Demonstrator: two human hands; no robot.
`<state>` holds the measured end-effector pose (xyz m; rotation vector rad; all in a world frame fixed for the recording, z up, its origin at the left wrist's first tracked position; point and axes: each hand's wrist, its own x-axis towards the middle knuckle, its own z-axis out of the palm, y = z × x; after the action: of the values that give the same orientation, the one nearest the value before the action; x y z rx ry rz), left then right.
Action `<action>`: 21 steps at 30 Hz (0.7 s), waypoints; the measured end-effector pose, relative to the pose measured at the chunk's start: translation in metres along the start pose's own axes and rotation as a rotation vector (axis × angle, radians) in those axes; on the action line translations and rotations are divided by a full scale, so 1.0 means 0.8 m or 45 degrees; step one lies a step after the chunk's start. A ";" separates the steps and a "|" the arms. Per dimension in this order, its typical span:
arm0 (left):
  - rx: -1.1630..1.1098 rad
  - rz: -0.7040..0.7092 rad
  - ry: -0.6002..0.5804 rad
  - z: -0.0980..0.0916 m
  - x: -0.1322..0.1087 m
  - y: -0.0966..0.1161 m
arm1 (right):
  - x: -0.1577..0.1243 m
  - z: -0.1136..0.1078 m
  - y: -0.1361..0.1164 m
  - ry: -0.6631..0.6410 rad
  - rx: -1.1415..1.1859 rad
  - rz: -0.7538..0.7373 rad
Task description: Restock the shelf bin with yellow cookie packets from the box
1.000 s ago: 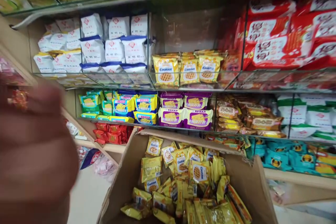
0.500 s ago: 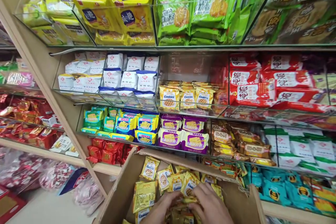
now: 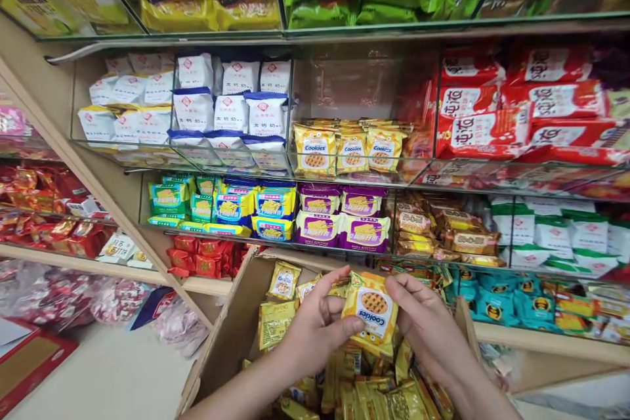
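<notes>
A yellow cookie packet [image 3: 373,312] is held between my two hands over an open cardboard box [image 3: 231,315]. Its printed front faces me, with the lettering upside down. My left hand [image 3: 322,321] grips its left side, thumb across the front. On its right edge my right hand [image 3: 426,315] is closed, fingers partly hidden behind it. Inside the box lie many loose yellow cookie packets [image 3: 388,400], some showing their backs. Above, a row of matching cookie packets [image 3: 353,149] stands upright at the front of a clear shelf bin.
White packets with blue edges [image 3: 231,111] fill the bin left of the cookies, and red packets [image 3: 485,121] sit to the right. Below are purple biscuit packs [image 3: 342,226]. A glass shelf edge [image 3: 315,31] runs overhead. Bagged goods [image 3: 118,302] lie at lower left.
Both hands have risen out of the pile in the box, now holding a cookie packet up. The view has tilted down and come closer to the shelves.
</notes>
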<state>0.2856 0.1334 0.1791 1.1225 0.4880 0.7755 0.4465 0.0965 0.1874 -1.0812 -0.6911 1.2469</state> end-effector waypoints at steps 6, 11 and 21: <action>0.041 0.170 0.051 0.000 -0.008 -0.007 | -0.013 0.003 0.002 -0.149 -0.418 -0.101; 0.442 0.139 0.028 -0.017 -0.021 -0.005 | -0.021 0.011 -0.003 -0.147 -1.040 -0.557; 0.896 0.684 0.191 -0.033 -0.047 0.026 | -0.034 0.043 -0.082 -0.431 -1.932 -1.274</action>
<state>0.2364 0.1253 0.1873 1.9036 0.6169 1.2072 0.4357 0.0817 0.2644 -1.3121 -2.2565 -0.1937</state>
